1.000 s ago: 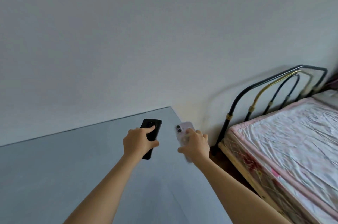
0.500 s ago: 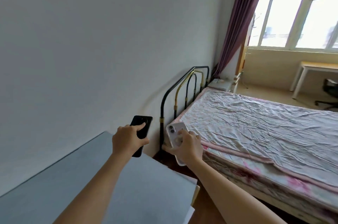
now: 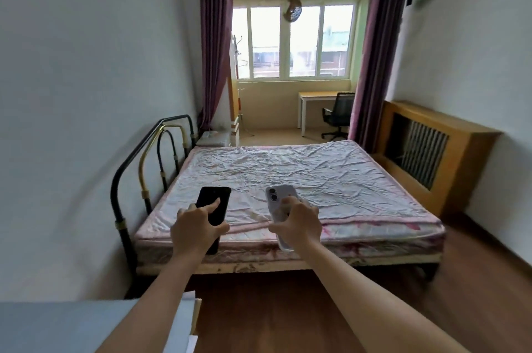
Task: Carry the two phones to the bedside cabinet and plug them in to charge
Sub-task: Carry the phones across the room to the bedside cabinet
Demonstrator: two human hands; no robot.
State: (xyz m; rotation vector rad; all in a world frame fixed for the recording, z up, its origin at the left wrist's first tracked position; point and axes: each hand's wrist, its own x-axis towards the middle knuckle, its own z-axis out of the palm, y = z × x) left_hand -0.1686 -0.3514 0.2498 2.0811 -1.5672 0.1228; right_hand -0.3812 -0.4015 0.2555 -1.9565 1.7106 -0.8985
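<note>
Your left hand (image 3: 197,227) grips the black phone (image 3: 213,205), your right hand (image 3: 296,226) the pale phone (image 3: 278,203), both above the bed (image 3: 316,177). Stiff, slick, probably light slabs: hold their long edges.

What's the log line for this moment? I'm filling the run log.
stage: carrying | left hand: holds black phone | right hand: holds pale phone | ahead: bed | charging: not begun

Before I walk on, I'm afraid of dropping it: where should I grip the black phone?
Keep the left hand around the black phone at its lower half, pinching the long side edges from below. It is a thin, upright slab, so the edges give purchase.
</note>
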